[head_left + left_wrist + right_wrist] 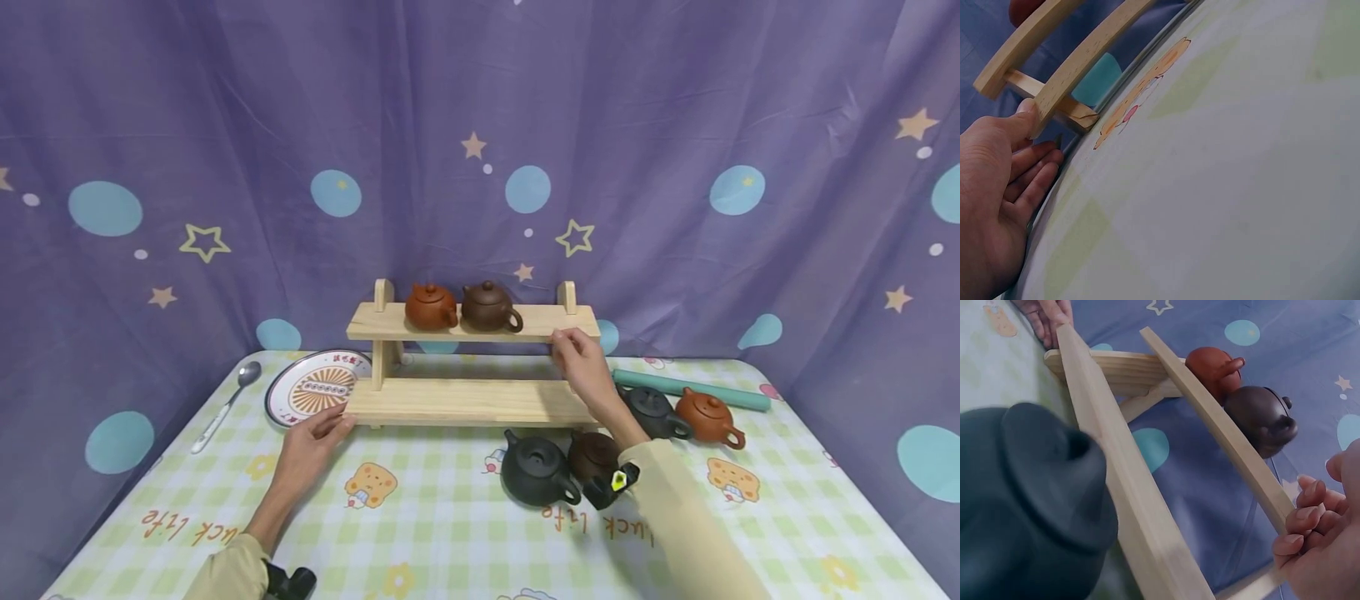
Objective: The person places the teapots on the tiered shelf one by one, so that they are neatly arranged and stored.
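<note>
Head: wooden shelf (472,402) on the bench (435,533), two teapots (486,310) on its upper board (543,321); left wrist: left grip (997,181) pinches the lower board (1079,69) by its end; right wrist: right grip (1325,540), fingers curled, holds the upper board

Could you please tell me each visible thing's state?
Shelf: standing, partly loaded
Shelf red teapot: upright, lidded
Shelf brown teapot: upright, lidded
Table red teapot: upright, lidded
Front black teapot: upright, lidded
Back black teapot: upright, lidded
Table brown teapot: upright, partly hidden
Plate: face up, partly hidden
Spoon: lying
Green rod: lying
Left hand: gripping shelf
Right hand: gripping shelf
</note>
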